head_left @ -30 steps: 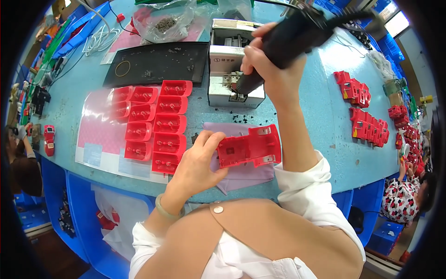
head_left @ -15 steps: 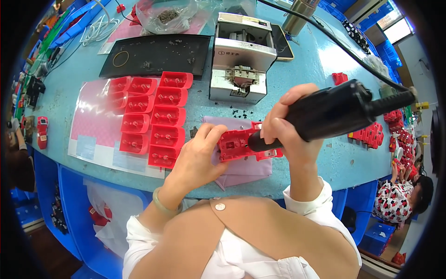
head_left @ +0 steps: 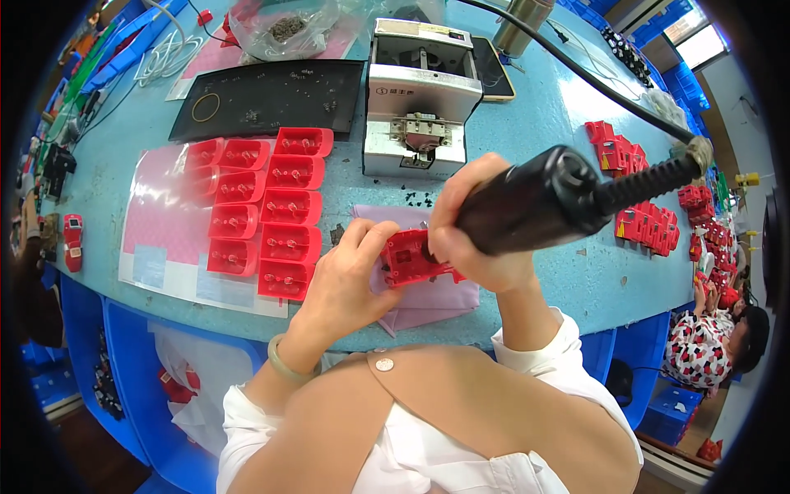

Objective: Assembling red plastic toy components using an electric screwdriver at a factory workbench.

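Over a lilac cloth (head_left: 428, 298), the left hand (head_left: 350, 284) is gripping a glossy red plastic housing (head_left: 409, 258); at 3 o'clock, the right hand (head_left: 473, 239) is clasping a cylindrical black electric screwdriver (head_left: 539, 198).

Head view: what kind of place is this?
Probably a small-parts assembly workshop. The right hand presses a corded electric screwdriver into a red plastic housing steadied by the left hand, with rows of matching red housings and a grey screw feeder on the blue workbench.
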`<state>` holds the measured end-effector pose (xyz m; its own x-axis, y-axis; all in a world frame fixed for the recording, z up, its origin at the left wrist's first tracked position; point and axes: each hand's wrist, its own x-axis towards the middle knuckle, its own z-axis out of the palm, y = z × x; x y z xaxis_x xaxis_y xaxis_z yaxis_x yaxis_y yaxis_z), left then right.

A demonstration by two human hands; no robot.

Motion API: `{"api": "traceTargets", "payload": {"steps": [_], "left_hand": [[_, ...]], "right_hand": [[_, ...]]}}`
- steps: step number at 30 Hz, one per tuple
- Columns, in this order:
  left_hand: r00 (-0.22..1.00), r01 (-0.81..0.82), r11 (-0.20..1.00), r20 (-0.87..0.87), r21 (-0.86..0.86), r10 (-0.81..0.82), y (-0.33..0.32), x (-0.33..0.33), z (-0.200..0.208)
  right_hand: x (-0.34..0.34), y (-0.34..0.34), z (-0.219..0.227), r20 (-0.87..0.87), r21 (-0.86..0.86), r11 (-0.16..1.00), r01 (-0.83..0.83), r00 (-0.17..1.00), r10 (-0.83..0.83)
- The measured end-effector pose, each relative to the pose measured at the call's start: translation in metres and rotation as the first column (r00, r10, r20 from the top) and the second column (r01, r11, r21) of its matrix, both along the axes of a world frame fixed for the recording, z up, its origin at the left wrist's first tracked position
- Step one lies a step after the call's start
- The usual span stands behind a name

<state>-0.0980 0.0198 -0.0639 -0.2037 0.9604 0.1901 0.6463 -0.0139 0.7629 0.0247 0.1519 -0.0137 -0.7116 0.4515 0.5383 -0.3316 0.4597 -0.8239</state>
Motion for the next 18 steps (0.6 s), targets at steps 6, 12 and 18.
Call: {"api": "traceTargets", "payload": {"steps": [6,12,18], "left_hand": [[1.000,-0.026,1.000,-0.002,-0.016,0.026,-0.005,0.001,0.006],[1.000,-0.019,0.999,0.009,-0.032,0.019,-0.003,0.006,0.011],[0.999,-0.043,0.999,-0.012,-0.011,0.042,-0.005,0.004,0.007]], "right_hand": [[0.002,0.019,0.036,-0.034,0.027,0.996,-0.091,0.995,0.092],[-0.043,0.059,0.028,-0.328,-0.020,0.957,0.291,0.902,-0.281],[-0.046,0.056,0.034,-0.098,-0.108,0.979,0.172,0.978,-0.182]]}}
